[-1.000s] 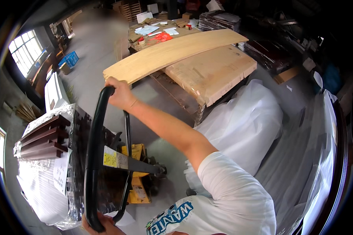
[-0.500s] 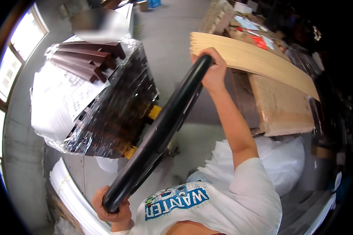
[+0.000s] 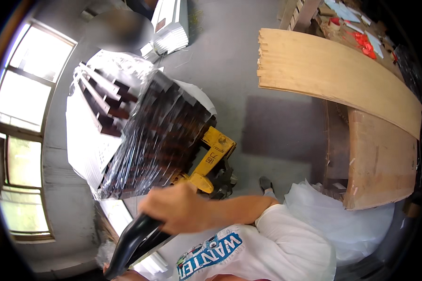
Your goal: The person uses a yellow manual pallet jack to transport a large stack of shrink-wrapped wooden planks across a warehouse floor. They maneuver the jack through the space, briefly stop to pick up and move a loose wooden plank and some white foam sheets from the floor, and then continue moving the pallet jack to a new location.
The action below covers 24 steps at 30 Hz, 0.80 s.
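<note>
My right hand [image 3: 173, 208] is wrapped round the upper end of a black handle [image 3: 135, 239], its arm bent across my front. At the lower edge my left hand [image 3: 129, 277] shows only in part, closed about the handle's lower end. A yellow pallet jack [image 3: 211, 159] stands just beyond my right hand, its body partly hidden by my arm. Against it sits a load wrapped in clear film [image 3: 159, 136], made up of stacked dark brown pieces. Several brown bars [image 3: 103, 100] lie on top of the load.
At the left is a wall with windows [image 3: 26, 126]. Pale panels [image 3: 171, 28] lie beyond the load. On the right a long wooden board [image 3: 333, 65] rests above a cardboard box [image 3: 382, 159], with white foam sheeting [image 3: 337, 225] nearer me. A blurred oval covers part of the far left.
The handle has swung left and down, from mid-view to the lower left, with both hands on it. More of the yellow pallet jack shows. My view has shifted.
</note>
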Tool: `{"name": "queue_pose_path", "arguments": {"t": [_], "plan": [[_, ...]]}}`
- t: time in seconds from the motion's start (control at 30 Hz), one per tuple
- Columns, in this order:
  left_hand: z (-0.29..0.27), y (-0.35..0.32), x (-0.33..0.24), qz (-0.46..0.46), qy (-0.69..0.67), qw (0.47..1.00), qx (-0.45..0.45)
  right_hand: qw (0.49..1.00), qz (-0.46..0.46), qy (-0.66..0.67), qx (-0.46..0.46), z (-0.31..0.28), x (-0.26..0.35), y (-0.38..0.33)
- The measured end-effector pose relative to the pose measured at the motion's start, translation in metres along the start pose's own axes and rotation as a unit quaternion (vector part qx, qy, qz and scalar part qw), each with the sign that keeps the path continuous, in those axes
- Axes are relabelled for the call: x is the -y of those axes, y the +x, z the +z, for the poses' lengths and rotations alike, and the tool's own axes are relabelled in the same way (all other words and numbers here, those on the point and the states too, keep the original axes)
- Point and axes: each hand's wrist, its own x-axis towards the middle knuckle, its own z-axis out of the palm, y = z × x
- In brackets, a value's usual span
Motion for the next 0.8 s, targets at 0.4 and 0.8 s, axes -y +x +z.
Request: {"name": "queue_pose_path", "arguments": {"t": [0.4,0.8], "plan": [[0.044,-0.006,0.014,0.055,0.002,0.998,-0.035,0.986,-0.057,0.134,0.080,-0.004,-0.041,0.005],[0.021,0.005,0.062,0.074,-0.053,0.993,-0.072,0.992,-0.042,0.110,0.037,0.008,-0.052,0.012]]}}
